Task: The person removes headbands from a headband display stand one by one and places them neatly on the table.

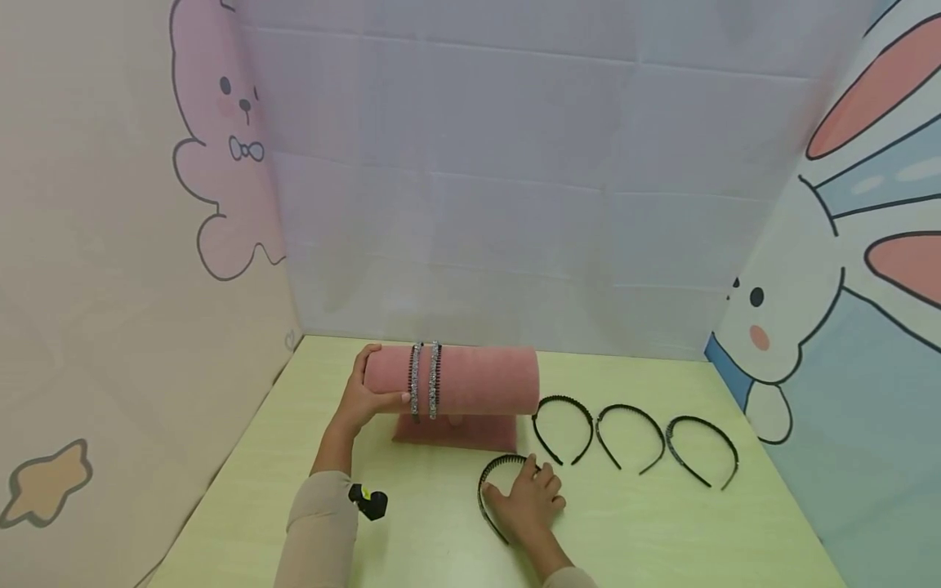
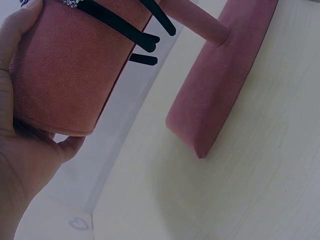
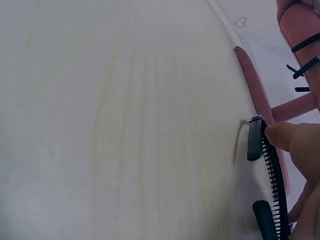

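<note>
A pink headband stand (image 1: 488,380) has a padded roll on a post, above a flat pink base (image 1: 470,433). My left hand (image 1: 362,400) grips the roll's left end, thumb in front. Two headbands with silver glitter, one of them a sparkly headband (image 1: 434,384), sit round the roll near that hand. In the left wrist view, black headband tips (image 2: 145,42) stick out beneath the roll. My right hand (image 1: 531,502) holds a black toothed headband (image 1: 481,494) in front of the stand. In the right wrist view, the thumb presses that headband (image 3: 274,175) near one end.
To the right of the stand, three more black headbands lie in a row: a near one (image 1: 591,425), a middle headband (image 1: 625,407) and a far-right headband (image 1: 702,420). The pale table (image 1: 412,531) meets a white back wall (image 1: 470,245) and decorated side walls.
</note>
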Motion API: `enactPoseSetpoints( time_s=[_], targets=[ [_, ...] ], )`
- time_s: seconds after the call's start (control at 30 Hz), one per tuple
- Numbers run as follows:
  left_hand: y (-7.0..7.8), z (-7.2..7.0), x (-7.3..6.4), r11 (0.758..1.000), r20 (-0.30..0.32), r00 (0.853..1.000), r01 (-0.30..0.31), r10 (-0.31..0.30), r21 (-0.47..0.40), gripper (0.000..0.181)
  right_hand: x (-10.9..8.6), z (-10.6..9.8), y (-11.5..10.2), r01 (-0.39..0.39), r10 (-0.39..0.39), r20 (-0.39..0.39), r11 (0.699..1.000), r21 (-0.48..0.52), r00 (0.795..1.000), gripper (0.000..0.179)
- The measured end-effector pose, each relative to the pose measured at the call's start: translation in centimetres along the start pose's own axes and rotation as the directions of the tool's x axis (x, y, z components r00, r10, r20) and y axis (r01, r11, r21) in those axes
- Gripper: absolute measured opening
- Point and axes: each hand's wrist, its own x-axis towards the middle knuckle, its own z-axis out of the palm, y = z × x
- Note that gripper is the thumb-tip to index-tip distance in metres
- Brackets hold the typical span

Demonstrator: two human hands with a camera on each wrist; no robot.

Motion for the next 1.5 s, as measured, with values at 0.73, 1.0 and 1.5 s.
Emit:
enactPoseSetpoints(
  time_s=[0.73,1.0,1.5],
  targets=[
    [-1.9,-0.1,0.7,0.999,-0.02,0.999,-0.044,0.044,-0.002,0.102,-0.3,-3.7,0.5,0.155,-0.157,0.02,0.986,0.067,0.987,0.077],
    [-1.7,-0.2,0.7,0.999,-0.024,0.999,-0.042,0.043,0.015,0.102,0.0,-6.2,0.0,0.241,-0.245,-0.004,0.952,0.19,0.97,0.062],
    [-1.6,-0.1,0.6,0.999,-0.014,0.999,-0.046,0.046,-0.001,0.103,1.2,-9.6,-1.3,0.451,-0.482,-0.019,0.804,0.387,0.876,0.055]
  ],
)
